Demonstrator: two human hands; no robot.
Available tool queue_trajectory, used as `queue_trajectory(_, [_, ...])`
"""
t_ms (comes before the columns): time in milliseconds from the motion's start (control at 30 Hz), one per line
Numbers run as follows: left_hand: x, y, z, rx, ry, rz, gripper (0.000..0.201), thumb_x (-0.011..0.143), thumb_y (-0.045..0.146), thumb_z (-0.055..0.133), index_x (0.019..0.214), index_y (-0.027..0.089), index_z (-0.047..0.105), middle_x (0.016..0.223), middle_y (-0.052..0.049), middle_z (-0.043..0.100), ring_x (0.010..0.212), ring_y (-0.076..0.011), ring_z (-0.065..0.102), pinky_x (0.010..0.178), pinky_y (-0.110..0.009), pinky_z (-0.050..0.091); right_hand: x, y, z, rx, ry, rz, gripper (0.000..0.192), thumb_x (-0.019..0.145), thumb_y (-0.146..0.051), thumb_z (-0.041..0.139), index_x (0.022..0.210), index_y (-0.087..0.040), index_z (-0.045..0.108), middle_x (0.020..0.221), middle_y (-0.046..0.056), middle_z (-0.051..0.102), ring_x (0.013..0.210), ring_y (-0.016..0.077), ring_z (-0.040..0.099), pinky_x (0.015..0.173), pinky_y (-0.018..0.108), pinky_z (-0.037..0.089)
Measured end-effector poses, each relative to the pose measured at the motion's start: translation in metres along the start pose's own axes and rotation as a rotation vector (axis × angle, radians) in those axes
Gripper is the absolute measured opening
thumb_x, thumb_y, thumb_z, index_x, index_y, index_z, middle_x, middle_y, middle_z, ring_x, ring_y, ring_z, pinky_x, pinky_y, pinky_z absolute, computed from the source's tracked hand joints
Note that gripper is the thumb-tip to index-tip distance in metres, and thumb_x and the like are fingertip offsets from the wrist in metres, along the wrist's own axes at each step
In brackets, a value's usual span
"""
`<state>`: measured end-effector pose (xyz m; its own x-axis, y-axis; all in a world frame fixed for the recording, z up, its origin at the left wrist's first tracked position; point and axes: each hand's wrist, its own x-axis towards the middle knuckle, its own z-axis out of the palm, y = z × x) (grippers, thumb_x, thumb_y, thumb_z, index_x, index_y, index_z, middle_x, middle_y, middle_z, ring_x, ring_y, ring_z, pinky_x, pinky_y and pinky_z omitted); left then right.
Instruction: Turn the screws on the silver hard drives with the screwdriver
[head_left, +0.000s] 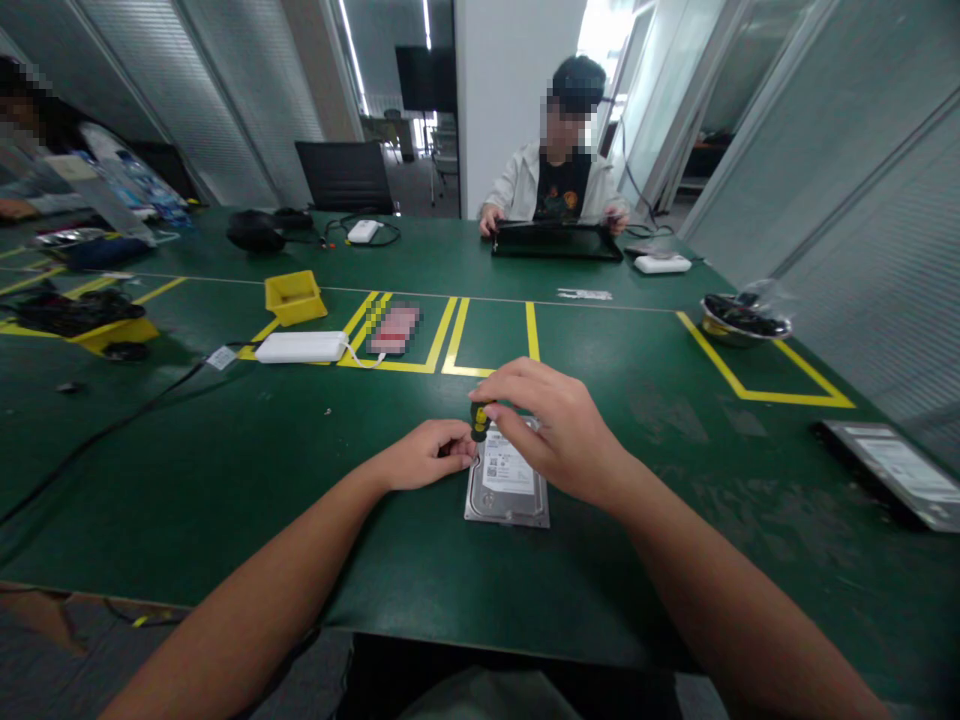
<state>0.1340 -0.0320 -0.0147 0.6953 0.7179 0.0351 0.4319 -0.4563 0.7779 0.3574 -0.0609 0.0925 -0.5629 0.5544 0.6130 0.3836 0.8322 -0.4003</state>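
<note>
A silver hard drive (506, 480) with a white label lies flat on the green table in front of me. My right hand (551, 425) pinches the black and yellow handle of a screwdriver (480, 418), held upright over the drive's left side. My left hand (433, 455) is at the drive's left edge, its fingers curled in beside the screwdriver's lower end. Thumb and fingertips meet near the shaft, and I cannot make out what lies between them. The screwdriver's tip is too small to see clearly.
A second hard drive (900, 470) lies at the right. Farther back are a metal bowl (746, 322) of dark items, a white power strip (301, 347), a yellow bin (295, 297) and a cable-filled yellow bin (120, 333). Across the table a person holds a black panel (556, 240).
</note>
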Motion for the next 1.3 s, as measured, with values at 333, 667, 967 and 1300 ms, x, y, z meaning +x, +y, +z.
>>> queue_trajectory(333, [0.0000, 0.0003, 0.0004, 0.018, 0.020, 0.023, 0.012, 0.089, 0.026, 0.059, 0.085, 0.015, 0.058, 0.076, 0.002, 0.055, 0.069, -0.0122, 0.049, 0.065, -0.024, 0.039, -0.0005, -0.0002, 0.0025, 0.031, 0.009, -0.030, 0.012, 0.092, -0.022, 0.060, 0.100, -0.016, 0.066, 0.104, 0.008, 0.072, 0.101, 0.0194, 0.065, 0.091, 0.035, 0.052])
queue_trajectory(667, [0.0002, -0.0032, 0.0014, -0.035, -0.007, 0.025, 0.011, 0.090, 0.025, 0.057, 0.091, 0.015, 0.061, 0.080, 0.001, 0.058, 0.074, -0.0134, 0.052, 0.068, -0.025, 0.041, -0.0020, 0.0024, 0.0066, -0.014, 0.096, -0.018, 0.008, 0.090, -0.022, 0.064, 0.094, -0.015, 0.067, 0.104, 0.011, 0.063, 0.099, 0.0189, 0.062, 0.084, 0.033, 0.052])
queue_trajectory(967, [0.0002, 0.0008, 0.0001, 0.000, 0.016, 0.016, 0.010, 0.089, 0.025, 0.059, 0.089, 0.015, 0.060, 0.079, 0.001, 0.056, 0.071, -0.0127, 0.051, 0.066, -0.024, 0.040, -0.0008, 0.0032, 0.0085, 0.001, 0.107, -0.030, 0.008, 0.090, -0.011, 0.057, 0.088, -0.016, 0.064, 0.092, 0.006, 0.065, 0.091, 0.0171, 0.062, 0.081, 0.031, 0.051])
queue_trajectory(1300, [0.0002, 0.0005, -0.0001, -0.017, 0.008, 0.028, 0.009, 0.089, 0.023, 0.058, 0.087, 0.015, 0.060, 0.079, 0.002, 0.056, 0.072, -0.0126, 0.051, 0.067, -0.024, 0.040, -0.0004, 0.0031, 0.0070, -0.034, 0.104, -0.098, 0.018, 0.093, -0.011, 0.052, 0.102, -0.013, 0.068, 0.102, 0.009, 0.073, 0.097, 0.0193, 0.065, 0.087, 0.036, 0.052])
